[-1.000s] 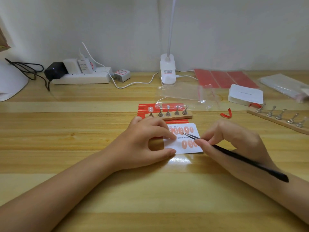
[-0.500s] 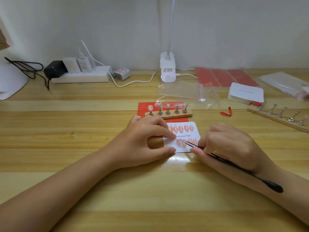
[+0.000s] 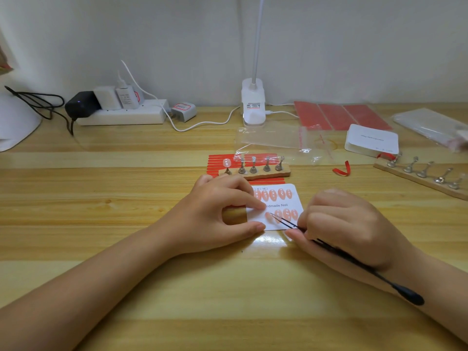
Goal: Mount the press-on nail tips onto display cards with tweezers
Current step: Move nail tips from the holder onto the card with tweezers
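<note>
A white display card (image 3: 291,204) lies on the wooden table, with two rows of several peach nail tips (image 3: 273,195) on it. My left hand (image 3: 217,214) pinches the card's left edge between forefinger and thumb. My right hand (image 3: 347,226) grips black tweezers (image 3: 286,222), whose points touch a nail tip at the left end of the lower row. Just behind the card, a wooden holder (image 3: 258,172) carries several metal stands, and one pale nail tip (image 3: 226,163) sits on its leftmost stand.
Red adhesive strips (image 3: 215,164) lie under the holder. A second holder with stands (image 3: 425,177) lies at right, near a stack of blank cards (image 3: 371,140), plastic bags (image 3: 278,138) and red sheets (image 3: 339,117). A lamp base (image 3: 253,106) and power strip (image 3: 121,115) stand along the wall.
The tweezer points have moved from the card's middle down to the lower row of nails. My right hand has shifted nearer. My left hand has stayed on the card.
</note>
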Available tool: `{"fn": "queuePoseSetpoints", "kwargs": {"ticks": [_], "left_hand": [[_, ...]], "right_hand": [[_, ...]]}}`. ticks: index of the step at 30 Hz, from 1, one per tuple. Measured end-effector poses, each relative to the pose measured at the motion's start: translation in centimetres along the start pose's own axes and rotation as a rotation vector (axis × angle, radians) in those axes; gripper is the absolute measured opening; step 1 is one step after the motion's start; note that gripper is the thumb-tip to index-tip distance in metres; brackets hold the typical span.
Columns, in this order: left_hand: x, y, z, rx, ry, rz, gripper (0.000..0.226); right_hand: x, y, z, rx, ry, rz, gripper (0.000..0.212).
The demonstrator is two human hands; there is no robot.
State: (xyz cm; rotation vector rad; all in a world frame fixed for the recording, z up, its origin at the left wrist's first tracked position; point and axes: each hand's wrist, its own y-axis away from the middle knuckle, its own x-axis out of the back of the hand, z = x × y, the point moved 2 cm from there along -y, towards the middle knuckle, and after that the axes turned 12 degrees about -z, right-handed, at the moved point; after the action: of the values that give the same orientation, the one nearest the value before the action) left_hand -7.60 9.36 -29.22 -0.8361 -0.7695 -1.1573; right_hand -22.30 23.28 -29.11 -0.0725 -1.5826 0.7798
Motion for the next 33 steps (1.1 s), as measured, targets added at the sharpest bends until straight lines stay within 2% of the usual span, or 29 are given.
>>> {"fn": "queuePoseSetpoints", "kwargs": {"ticks": [9,14,17,22,28,30,33], "left_hand": [[0.1,0.0,0.1,0.009,0.000,-0.006,0.040],[0.1,0.1,0.1,0.005,0.002,-0.004,0.040],[0.1,0.0,0.0,0.004,0.002,-0.002,0.040],[0.0,0.0,0.0,0.005,0.000,0.004,0.040],[0.3,-0.1,0.3,-0.016,-0.005,0.005,0.034],[0.9,-0.3,0.6,-0.069,0.010,0.050,0.030],[2.6,-0.4,0.7,-0.089,0.044,0.315,0.021]], "right_hand": [[0.1,0.2,-0.3,-0.007,0.001,-0.032,0.034],[0.2,0.2,0.0,-0.217,-0.211,0.149,0.033],[0.1,0.1,0.3,-0.295,-0.234,0.135,0.032],[-0.3,0.2,0.2,-0.279,-0.185,0.048,0.034],[-0.3,0.0,0.1,-0.129,-0.111,0.020,0.033],[-0.4,0.0,0.1,-0.125,-0.085,0.001,0.033],[-0.2,0.0,0.1,-0.224,-0.108,0.068,0.038]]}}
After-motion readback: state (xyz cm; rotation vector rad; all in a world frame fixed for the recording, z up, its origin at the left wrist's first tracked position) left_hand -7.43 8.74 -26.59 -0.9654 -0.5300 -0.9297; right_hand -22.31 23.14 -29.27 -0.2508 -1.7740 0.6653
